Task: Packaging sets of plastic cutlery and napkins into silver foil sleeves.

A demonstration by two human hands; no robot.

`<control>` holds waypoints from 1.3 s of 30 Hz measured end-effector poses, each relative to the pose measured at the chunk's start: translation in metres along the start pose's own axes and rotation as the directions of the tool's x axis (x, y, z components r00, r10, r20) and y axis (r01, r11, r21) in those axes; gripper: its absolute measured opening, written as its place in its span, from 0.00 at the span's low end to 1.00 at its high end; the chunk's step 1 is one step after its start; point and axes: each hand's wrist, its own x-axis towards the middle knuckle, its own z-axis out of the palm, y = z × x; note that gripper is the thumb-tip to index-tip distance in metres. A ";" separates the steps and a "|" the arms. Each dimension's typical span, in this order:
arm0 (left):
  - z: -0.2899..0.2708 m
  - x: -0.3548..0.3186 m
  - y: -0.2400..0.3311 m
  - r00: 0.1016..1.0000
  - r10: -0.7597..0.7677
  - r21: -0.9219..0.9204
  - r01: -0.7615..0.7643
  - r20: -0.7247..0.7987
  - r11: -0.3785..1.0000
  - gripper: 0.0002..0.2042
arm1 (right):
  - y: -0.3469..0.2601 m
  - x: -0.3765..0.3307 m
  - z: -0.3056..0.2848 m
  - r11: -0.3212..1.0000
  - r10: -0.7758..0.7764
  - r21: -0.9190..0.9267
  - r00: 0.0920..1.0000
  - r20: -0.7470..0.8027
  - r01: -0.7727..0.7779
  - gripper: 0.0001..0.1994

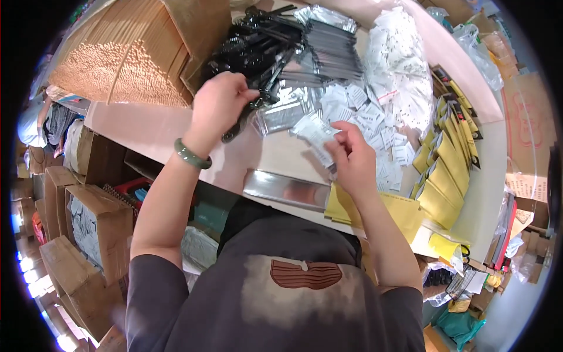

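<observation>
My left hand (221, 105), with a green bangle (192, 154) on its wrist, has its fingertips pinched at a glossy black piece with a rounded end (268, 97). This lies at the near edge of a heap of similar glossy black pieces (249, 53). My right hand (354, 154) grips a narrow white printed packet (316, 134), thumb and fingers on its near end. Clear-and-silver flat packs (281, 112) lie between the hands. Beyond the right hand, small white printed sachets (366, 114) are scattered on the pale table (234, 170).
A carton of thin wooden sticks (111, 67) stands at the left. Behind are stacked grey-black strips (331, 51) and a white speckled bag (402, 64). Yellow pouches (448, 170) stand at the right. A shiny silver tray (287, 189) and yellow envelopes (387, 211) line the near edge.
</observation>
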 end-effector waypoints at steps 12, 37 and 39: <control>0.000 -0.135 0.018 0.822 -0.237 -0.515 0.521 0.518 0.680 0.10 | 0.025 -0.064 -0.002 0.699 -0.671 -0.169 0.719 0.183 0.695 0.16; -0.097 0.046 -0.050 0.576 0.279 0.281 -0.088 -0.769 0.956 0.18 | -0.121 0.170 0.163 0.898 -0.387 0.316 0.892 0.233 0.307 0.29; -0.096 0.049 -0.054 0.549 0.292 0.310 -0.063 -0.783 0.949 0.14 | -0.126 0.170 0.169 0.902 -0.343 0.339 0.919 0.193 0.266 0.28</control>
